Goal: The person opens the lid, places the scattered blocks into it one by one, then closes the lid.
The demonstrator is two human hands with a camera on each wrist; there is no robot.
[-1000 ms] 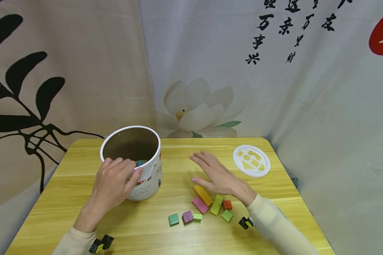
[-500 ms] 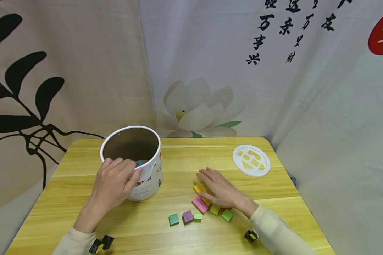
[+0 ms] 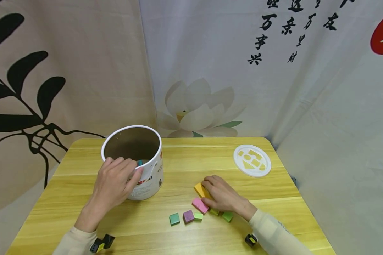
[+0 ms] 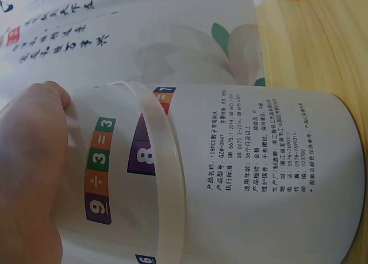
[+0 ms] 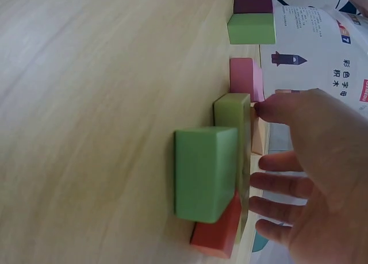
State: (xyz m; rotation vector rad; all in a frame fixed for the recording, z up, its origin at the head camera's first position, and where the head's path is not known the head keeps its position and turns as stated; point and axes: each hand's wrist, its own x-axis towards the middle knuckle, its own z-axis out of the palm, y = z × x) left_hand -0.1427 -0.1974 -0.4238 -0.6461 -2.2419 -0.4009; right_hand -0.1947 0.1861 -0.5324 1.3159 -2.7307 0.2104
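Observation:
My left hand (image 3: 115,182) grips the near rim of a white bucket (image 3: 152,182), thumb outside and the other fingers over the edge. A bit of a teal block shows inside. My right hand (image 3: 222,195) is low over a cluster of wooden blocks, fingertips at the orange block (image 3: 200,189) and thumb by the pink block (image 3: 199,204). In the right wrist view its fingers are spread and loosely bent, beside a yellow-green block (image 5: 231,108), a green block (image 5: 204,172) and a red block (image 5: 217,232). From the head, the hand hides the red one.
A teal block (image 3: 174,219), a purple block (image 3: 188,216) and a small light-green block (image 3: 198,216) lie nearer the front. A white lid with shaped holes (image 3: 242,166) lies at the back right of the wooden table (image 3: 140,233). Printed curtains (image 3: 204,53) hang behind.
My right hand has come down and slightly right, from above the blocks to among them, its fingers bending. The left hand keeps its hold on the bucket.

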